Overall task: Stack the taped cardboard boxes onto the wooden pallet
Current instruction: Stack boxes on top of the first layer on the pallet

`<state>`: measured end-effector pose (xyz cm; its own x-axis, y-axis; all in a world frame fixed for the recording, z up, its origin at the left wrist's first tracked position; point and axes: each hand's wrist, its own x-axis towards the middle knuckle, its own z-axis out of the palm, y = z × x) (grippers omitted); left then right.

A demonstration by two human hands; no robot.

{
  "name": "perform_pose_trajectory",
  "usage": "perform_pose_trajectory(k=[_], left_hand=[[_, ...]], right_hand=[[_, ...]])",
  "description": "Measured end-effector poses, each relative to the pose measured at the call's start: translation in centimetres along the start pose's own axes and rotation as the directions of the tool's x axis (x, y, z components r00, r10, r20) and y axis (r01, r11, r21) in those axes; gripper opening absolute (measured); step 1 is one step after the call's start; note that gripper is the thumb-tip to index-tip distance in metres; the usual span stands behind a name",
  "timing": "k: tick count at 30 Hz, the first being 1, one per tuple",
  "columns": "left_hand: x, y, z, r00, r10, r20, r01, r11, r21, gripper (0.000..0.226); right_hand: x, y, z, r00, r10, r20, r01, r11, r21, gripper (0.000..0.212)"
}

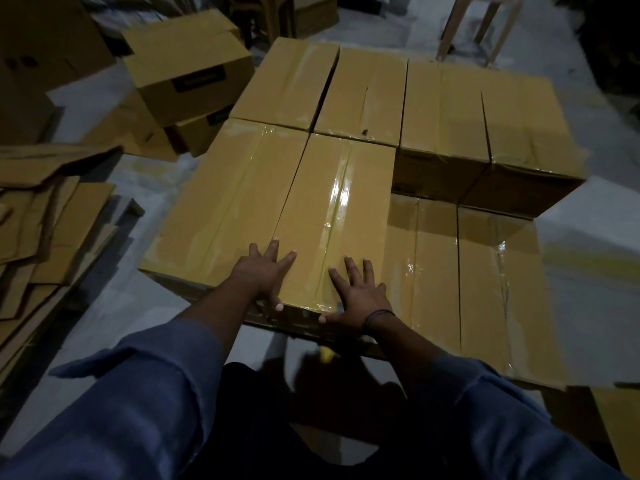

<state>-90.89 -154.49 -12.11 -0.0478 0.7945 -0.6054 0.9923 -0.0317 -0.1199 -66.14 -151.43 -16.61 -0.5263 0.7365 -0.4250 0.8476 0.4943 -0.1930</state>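
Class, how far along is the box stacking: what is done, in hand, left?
Done: the top layer's back row is filled. In hand: the left hand and right hand press flat on the near top box. Left: two lower boxes at front right lie uncovered; loose boxes wait nearby.

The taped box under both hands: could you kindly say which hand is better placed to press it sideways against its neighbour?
Right, probably. The right hand lies flat near the exposed right edge of the taped box, whereas the left hand straddles the seam with the neighbouring box.
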Motion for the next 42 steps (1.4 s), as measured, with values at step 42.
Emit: perform_pose_trajectory(k=[42], left_hand=[[-6.4,2.5,-9.1,0.969,0.192,-0.158,-0.202,0.978,-0.048,0.096]], right_hand=[[-7.0,-1.9,-12.7,0.945,0.327,0.009,-0.314,0.901,0.298,0.070]])
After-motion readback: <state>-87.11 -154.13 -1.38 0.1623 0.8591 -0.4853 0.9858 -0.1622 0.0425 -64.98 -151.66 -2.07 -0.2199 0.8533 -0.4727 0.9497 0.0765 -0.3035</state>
